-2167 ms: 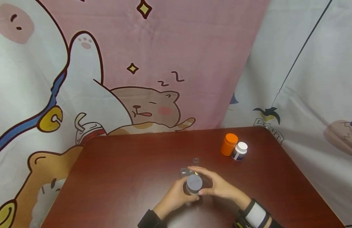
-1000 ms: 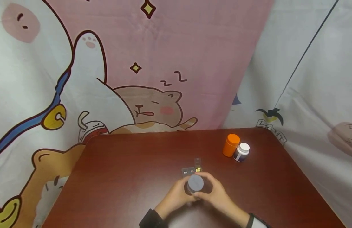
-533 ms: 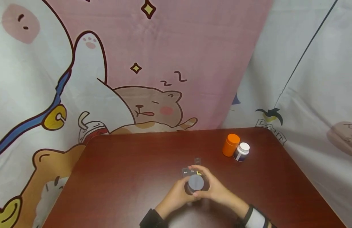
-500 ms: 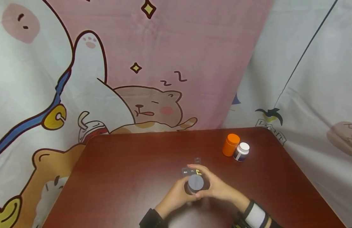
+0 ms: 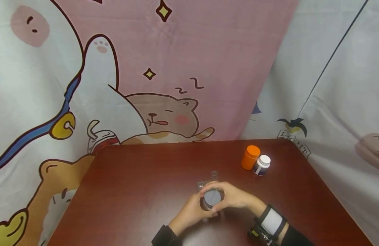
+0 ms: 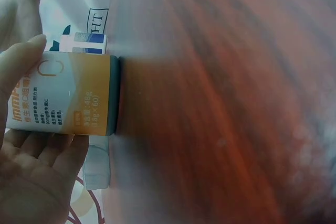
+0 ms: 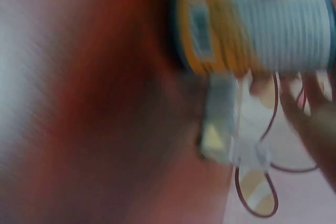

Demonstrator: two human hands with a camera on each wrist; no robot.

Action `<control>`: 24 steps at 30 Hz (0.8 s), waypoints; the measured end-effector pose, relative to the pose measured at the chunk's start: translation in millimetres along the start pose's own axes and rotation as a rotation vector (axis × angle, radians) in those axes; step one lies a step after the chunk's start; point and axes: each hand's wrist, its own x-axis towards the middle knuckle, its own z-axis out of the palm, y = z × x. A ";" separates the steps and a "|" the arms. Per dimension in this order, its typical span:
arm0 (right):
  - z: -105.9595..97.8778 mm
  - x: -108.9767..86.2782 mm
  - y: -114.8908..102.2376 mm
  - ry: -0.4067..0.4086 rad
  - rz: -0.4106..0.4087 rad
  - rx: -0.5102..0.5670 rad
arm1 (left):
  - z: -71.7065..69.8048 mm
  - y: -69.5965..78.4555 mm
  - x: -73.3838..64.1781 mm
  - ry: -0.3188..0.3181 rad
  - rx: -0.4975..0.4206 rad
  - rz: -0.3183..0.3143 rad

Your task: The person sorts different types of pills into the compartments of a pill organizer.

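Observation:
A vitamin C tablet bottle (image 6: 79, 95) with a white and orange label stands upright between my hands. In the head view its grey lid (image 5: 212, 197) faces up. My left hand (image 5: 191, 210) grips the bottle's body, thumb on the near side. Fingers and thumb of my right hand (image 5: 235, 195) curl around the lid from the right. Just behind is a clear pill organizer (image 5: 200, 185) with one flap (image 5: 214, 175) raised; my right hand partly hides it. Yellow tablets (image 7: 213, 139) show inside it in the blurred right wrist view.
An orange bottle (image 5: 250, 158) and a white bottle (image 5: 262, 165) with a dark label stand close together at the back right of the brown table (image 5: 152, 171). A cloth with cartoon drawings (image 5: 177, 51) hangs behind the table.
The right hand has repeatedly shifted on the lid; its fingers now wrap farther over the back and its wristband has moved into view. The left hand keeps its hold. The head view drifted slightly.

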 end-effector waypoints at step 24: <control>24.0 -25.0 -6.3 0.242 0.033 -0.026 | 0.1 -3.8 1.4 -0.023 0.000 0.007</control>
